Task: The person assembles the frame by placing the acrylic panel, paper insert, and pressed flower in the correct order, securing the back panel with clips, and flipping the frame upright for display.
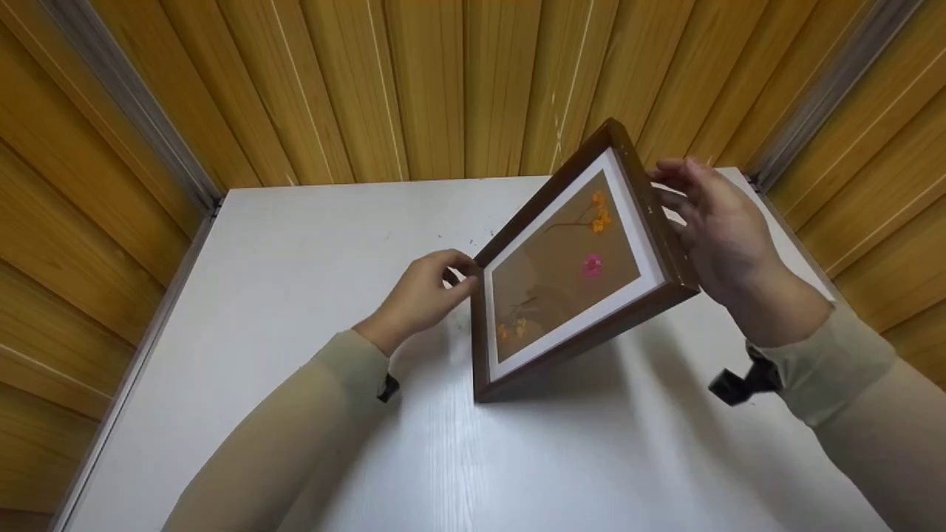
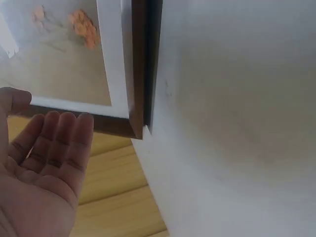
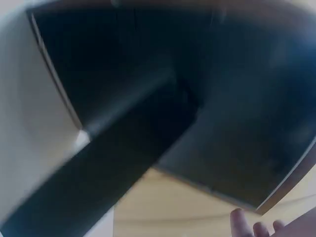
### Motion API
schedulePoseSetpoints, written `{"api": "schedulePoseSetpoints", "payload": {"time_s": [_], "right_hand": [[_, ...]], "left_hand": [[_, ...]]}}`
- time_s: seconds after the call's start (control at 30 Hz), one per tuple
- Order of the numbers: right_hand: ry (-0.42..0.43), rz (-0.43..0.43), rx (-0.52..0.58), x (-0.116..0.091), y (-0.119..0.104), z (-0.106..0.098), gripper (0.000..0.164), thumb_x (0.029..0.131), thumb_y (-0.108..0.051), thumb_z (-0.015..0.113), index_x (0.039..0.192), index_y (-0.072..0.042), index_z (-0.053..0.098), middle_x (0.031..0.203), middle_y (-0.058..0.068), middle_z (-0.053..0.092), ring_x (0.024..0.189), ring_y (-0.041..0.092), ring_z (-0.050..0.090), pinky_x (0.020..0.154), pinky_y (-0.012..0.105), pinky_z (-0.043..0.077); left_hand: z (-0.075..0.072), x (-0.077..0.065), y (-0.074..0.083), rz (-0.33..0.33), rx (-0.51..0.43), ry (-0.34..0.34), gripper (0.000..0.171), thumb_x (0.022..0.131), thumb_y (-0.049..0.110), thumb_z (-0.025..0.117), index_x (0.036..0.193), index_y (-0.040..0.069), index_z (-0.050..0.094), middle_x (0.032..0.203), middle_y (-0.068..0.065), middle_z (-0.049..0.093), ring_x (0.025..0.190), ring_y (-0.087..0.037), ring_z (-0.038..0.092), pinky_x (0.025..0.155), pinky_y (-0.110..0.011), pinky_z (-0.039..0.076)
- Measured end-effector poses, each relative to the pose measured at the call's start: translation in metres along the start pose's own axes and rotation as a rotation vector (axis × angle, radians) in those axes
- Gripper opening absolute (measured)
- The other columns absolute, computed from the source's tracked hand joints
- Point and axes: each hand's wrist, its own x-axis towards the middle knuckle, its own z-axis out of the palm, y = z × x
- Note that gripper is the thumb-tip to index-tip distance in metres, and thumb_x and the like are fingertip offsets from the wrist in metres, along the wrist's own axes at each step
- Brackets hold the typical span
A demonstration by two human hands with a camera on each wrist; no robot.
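Note:
A picture frame point(image 1: 565, 270) with a brown wooden border, white mat and pressed orange and pink flowers leans on the white table, its right side raised. In the right wrist view its dark back point(image 3: 237, 113) shows, with a black support leg point(image 3: 118, 158) swung out from it. My left hand point(image 1: 425, 292) is at the frame's left edge, thumb apart from the fingers, fingertips point(image 2: 81, 121) right at the brown border. Behind the raised right edge is my right hand point(image 1: 720, 225), its fingers loosely extended and partly hidden by the frame.
The white table point(image 1: 310, 244) reaches back to a wall of yellow wooden slats point(image 1: 429, 89), with more slats at both sides. Small dark specks lie beyond the left hand. A black wrist-camera mount point(image 1: 743, 380) hangs from the right cuff.

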Motion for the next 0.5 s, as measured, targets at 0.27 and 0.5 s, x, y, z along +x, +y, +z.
{"api": "schedulePoseSetpoints", "payload": {"time_s": [0.27, 0.5], "right_hand": [[-0.157, -0.075, 0.044, -0.072, 0.006, 0.0, 0.054, 0.121, -0.022, 0.044, 0.171, -0.002, 0.04, 0.176, 0.011, 0.041, 0.166, 0.028, 0.038, 0.127, 0.031, 0.045], [-0.141, -0.016, -0.044, -0.087, 0.012, 0.001, 0.062, 0.114, -0.002, 0.056, 0.174, -0.005, 0.041, 0.182, 0.015, 0.034, 0.168, 0.027, 0.036, 0.126, 0.024, 0.049]], "left_hand": [[-0.006, 0.051, -0.017, -0.183, -0.038, 0.013, 0.053, 0.116, 0.031, 0.062, 0.166, 0.014, 0.053, 0.173, -0.009, 0.053, 0.157, -0.032, 0.056, 0.123, -0.049, 0.056], [0.001, 0.059, -0.022, -0.2, 0.082, -0.084, 0.054, 0.119, 0.023, 0.06, 0.172, 0.02, 0.05, 0.177, -0.011, 0.051, 0.165, -0.036, 0.05, 0.134, -0.051, 0.045]]}}
